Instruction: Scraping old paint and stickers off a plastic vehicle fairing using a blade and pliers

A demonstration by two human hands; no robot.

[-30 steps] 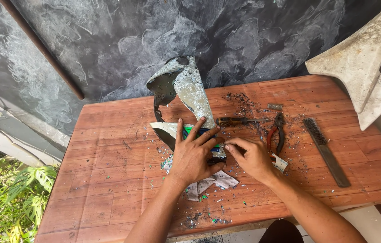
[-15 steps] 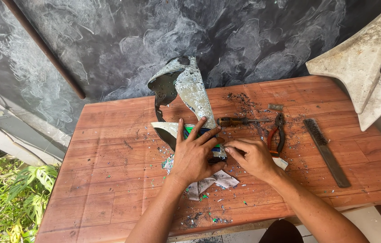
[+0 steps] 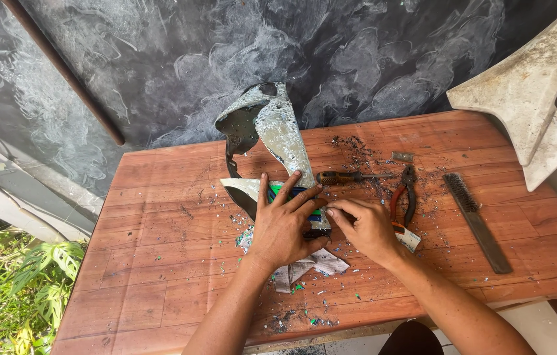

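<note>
A curved, worn grey panel piece (image 3: pixel 277 131) with a green and blue patch lies on the wooden table (image 3: pixel 160 263). My left hand (image 3: pixel 285 223) lies flat on its lower part with fingers spread, pressing it down. My right hand (image 3: pixel 364 227) is just to the right, its fingertips pinched at the panel's edge near the coloured patch; whatever it pinches is too small to make out. Crumpled paper scraps (image 3: pixel 311 266) lie under my wrists.
A screwdriver (image 3: pixel 347 176), red-handled pliers (image 3: pixel 405 197) and a wire brush (image 3: pixel 476 220) lie to the right of my hands. Flakes and debris (image 3: pixel 357 148) dot the tabletop. A white moulded panel (image 3: pixel 541 92) leans at the right. A dark wall stands behind.
Both hands stay on the panel; my right fingertips have shifted only slightly at its edge.
</note>
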